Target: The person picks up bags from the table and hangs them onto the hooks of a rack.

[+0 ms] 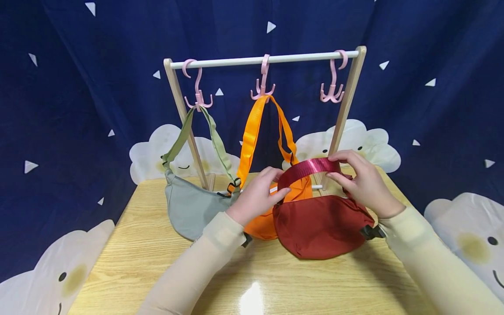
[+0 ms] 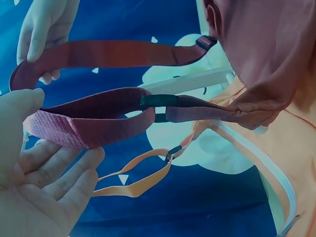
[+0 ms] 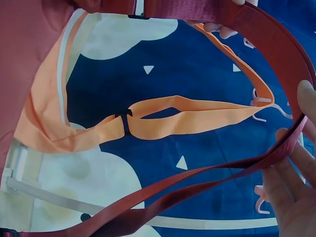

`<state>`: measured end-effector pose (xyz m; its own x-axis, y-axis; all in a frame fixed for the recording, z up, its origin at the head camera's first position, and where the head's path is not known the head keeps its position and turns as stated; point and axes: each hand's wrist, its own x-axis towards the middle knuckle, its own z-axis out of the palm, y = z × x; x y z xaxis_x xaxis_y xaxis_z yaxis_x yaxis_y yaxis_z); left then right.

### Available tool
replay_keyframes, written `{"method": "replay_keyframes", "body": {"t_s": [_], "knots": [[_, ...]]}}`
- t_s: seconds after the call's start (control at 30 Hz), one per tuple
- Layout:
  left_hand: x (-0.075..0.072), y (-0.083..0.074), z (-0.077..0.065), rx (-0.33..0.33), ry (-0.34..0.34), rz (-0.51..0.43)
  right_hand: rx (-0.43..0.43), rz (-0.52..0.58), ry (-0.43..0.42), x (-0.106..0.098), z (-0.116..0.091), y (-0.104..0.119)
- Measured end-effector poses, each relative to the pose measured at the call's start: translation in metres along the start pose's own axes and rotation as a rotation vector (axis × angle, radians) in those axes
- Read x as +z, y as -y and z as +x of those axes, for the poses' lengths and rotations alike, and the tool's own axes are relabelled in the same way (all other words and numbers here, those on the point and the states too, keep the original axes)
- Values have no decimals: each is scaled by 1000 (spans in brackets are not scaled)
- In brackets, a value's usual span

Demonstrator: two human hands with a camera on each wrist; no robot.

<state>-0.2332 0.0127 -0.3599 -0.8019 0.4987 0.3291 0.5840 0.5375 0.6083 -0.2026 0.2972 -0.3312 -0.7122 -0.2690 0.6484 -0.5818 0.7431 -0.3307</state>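
Note:
A dark red sling bag hangs upright below my hands, in front of the rack; I cannot tell whether its bottom touches the table. Its strap arches up between both hands. My left hand pinches the strap's left side between thumb and fingers. At the right side, my right hand pinches the same strap. The left wrist view shows a dark slider buckle on the doubled strap. Behind the red bag, an orange bag hangs by its strap, partly hidden.
A white-barred wooden rack stands on the wooden table. A grey-green bag hangs from the left pink hook. The middle hook bears the orange strap; the right hook bears no bag. A navy curtain hangs behind.

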Motion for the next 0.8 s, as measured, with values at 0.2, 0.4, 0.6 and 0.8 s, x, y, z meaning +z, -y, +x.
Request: {"method": "replay_keyframes", "body": {"t_s": [0.2, 0.4, 0.6, 0.8], "knots": [[1, 0, 2, 8, 17, -6, -43, 4, -15, 0, 5, 0], [1, 0, 3, 21, 21, -25, -56, 11, -18, 1, 7, 2], [1, -1, 4, 21, 26, -66, -65, 19, -20, 2, 8, 2], [1, -1, 4, 20, 23, -59, -56, 48, 2, 6, 8, 3]]}}
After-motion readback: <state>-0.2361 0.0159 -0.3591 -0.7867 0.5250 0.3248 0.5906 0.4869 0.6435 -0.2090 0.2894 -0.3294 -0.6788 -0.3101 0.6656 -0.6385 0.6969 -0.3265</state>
